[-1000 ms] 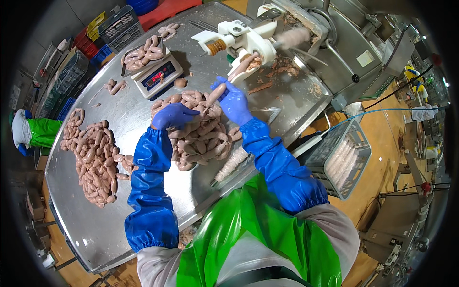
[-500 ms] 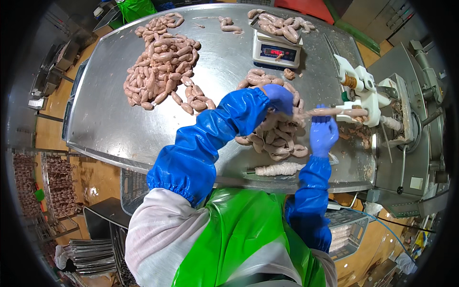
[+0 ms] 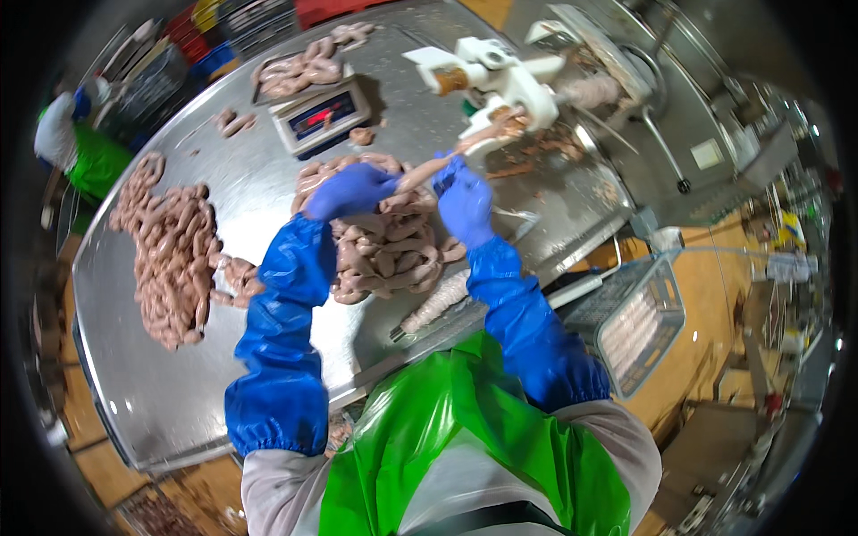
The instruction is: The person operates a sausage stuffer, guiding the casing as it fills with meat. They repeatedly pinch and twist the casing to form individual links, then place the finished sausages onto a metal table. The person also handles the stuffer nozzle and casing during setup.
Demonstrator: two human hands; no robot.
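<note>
Bright overhead light, table glare; edges warped, perhaps motion-blurred.

Both arms stretched out forward, blue-gloved left hand [image 3: 350, 190] and right hand [image 3: 463, 200] close together, fingers curled shut in a pinch.

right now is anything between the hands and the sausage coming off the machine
Nothing visible. The left hand and right hand both grip the sausage strand directly, and it runs unblocked to the white nozzle. The coiled pile lies below the hands, not between them.
</note>
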